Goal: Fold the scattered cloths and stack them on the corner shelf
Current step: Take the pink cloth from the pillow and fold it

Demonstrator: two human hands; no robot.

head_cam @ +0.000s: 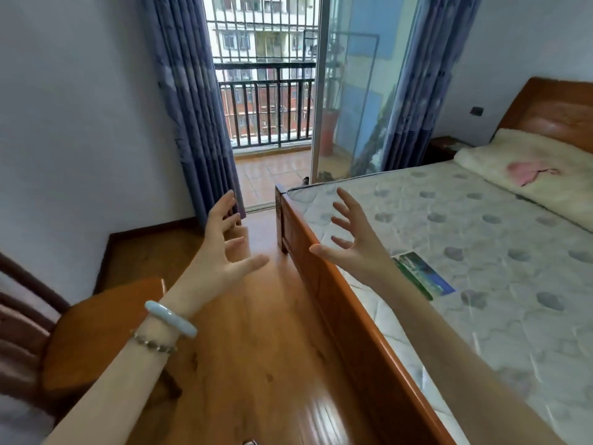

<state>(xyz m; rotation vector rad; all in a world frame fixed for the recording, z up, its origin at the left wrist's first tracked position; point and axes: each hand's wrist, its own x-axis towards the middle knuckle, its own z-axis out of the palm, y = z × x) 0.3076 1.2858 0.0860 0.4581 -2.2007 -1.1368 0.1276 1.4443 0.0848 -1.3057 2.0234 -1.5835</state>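
Note:
My left hand (224, 245) and my right hand (353, 239) are raised in front of me with palms facing each other and fingers spread, holding nothing. The left hand hovers over the wooden floor, the right over the foot corner of the bed. A pink cloth (529, 173) lies crumpled on a cream fleece blanket (519, 155) at the head of the bed, far to the right of both hands. No corner shelf is in view.
A bare quilted mattress (481, 252) in a wooden bed frame (337, 293) fills the right side; a green-blue booklet (423, 274) lies near its edge. A wooden chair (96, 329) stands at the left. Blue curtains (195, 107) flank an open balcony door. Glossy floor (256, 364) runs between.

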